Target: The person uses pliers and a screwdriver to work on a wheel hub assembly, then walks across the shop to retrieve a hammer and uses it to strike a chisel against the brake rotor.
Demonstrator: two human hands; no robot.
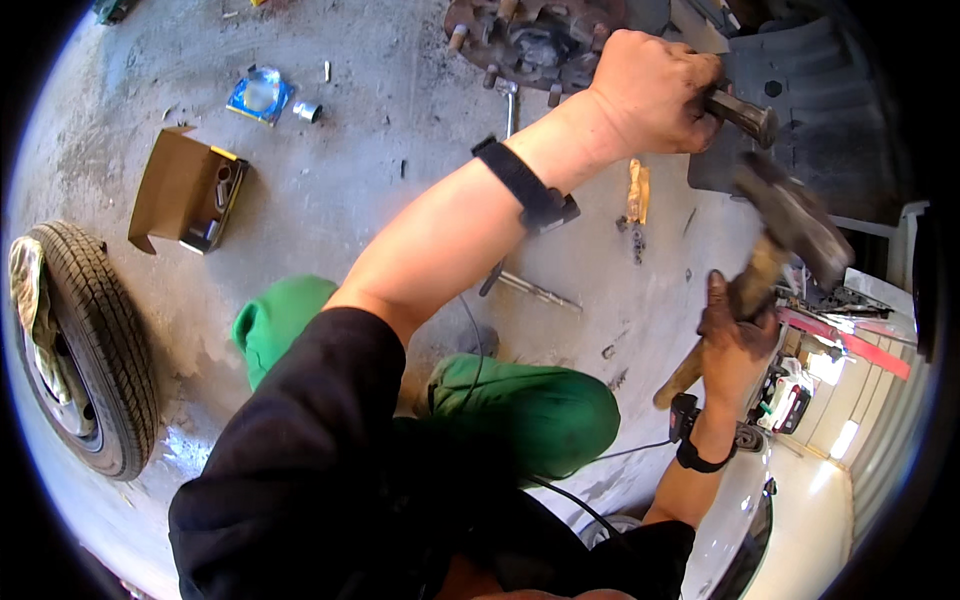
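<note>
My left hand (655,90) is closed in a fist round a thick steel chisel or punch (740,113). Its flattened struck end points right; its other end is hidden by the hand. Below it, my soot-stained right hand (737,350) grips the wooden handle of a hammer (805,225). The heavy hammer head is slightly blurred and stands a short way from the chisel's end. Just left of my left fist is a rusty wheel hub (535,45) with studs around its rim. A dark curved panel (815,110) lies behind the chisel.
On the concrete floor are an open cardboard box (180,195), a blue packet (260,95), a metal socket (307,111), a yellow tube (638,190) and a long metal bar (540,291). A tyre (95,350) is at the left. A light-coloured car (725,525) shows lower right.
</note>
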